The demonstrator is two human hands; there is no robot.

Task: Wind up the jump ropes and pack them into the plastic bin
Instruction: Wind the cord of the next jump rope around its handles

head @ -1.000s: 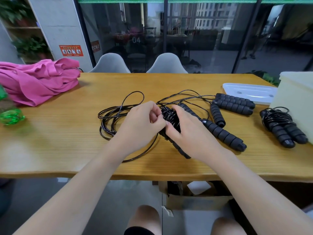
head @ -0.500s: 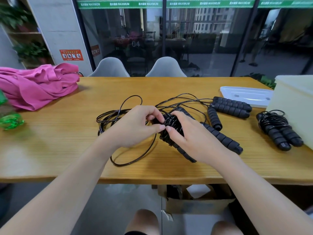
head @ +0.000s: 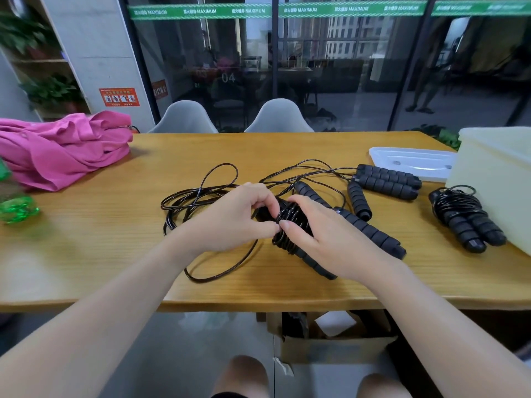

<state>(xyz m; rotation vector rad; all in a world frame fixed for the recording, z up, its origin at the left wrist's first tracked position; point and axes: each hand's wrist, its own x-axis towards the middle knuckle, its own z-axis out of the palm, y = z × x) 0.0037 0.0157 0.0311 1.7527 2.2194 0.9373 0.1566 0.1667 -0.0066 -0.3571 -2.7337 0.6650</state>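
A: Hands first. The right hand [head: 330, 239] curls round a pair of ribbed black foam handles [head: 316, 264] with glossy cord coiled tightly over them [head: 290, 228], held low over the wooden table [head: 86, 254].

B: And the left hand [head: 232, 222]?

A: Fingers bent, pinching the thin cord just left of those coils, fingertips almost meeting the right thumb.

B: The loose part of that rope?

A: Slack cord [head: 201, 196] runs out to the left of the grip in shiny black loops, one long bight curving down toward the table's near edge.

B: Other ropes?

A: Just right of the grip lies a ridged handle [head: 370, 234], angled; beyond it another short one [head: 359, 201], then a pair lying side by side [head: 388, 182]. Farther right sits a finished bundle [head: 465, 219], cord wrapped round its two handles.

B: The bin?

A: Far right, a pale translucent plastic bin [head: 494, 179] with smooth walls, the bundle just beside it. Behind, a flat white lid [head: 411, 165].

B: Left side?

A: Crumpled pink cloth [head: 63, 147], and a blurred green bottle [head: 17, 208].
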